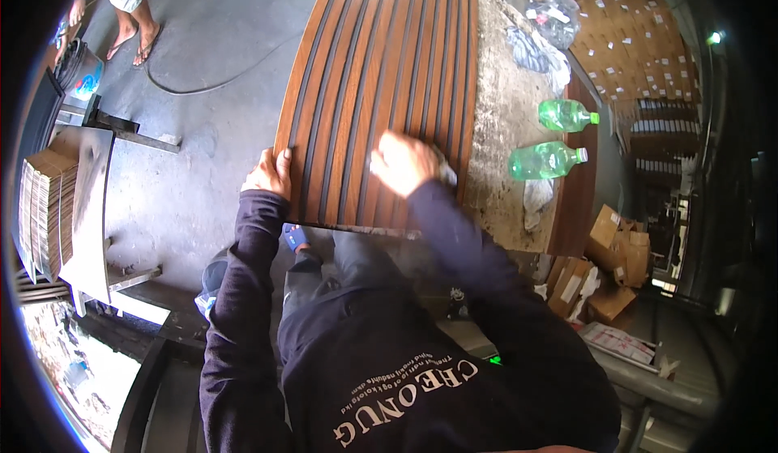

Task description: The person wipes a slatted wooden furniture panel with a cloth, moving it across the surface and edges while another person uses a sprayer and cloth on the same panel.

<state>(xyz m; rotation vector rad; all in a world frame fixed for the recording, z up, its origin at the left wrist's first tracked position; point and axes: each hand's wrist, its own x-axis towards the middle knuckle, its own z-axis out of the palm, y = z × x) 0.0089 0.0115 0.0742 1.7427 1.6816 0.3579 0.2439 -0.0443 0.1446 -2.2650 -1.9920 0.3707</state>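
Note:
A long brown wooden slat panel with dark grooves lies on a worn workbench in front of me. My left hand grips the panel's left edge near its close end, the thumb on top and the fingers at the side. Over the panel's right half, my right hand is curled and slightly blurred by motion. A small greyish-white bit of something shows beside its wrist; what the fingers hold is hidden.
Two green plastic bottles lie on the bench to the right, near crumpled plastic bags. Cardboard boxes stand at the right. At left are a stack of cardboard, a cable and another person's feet.

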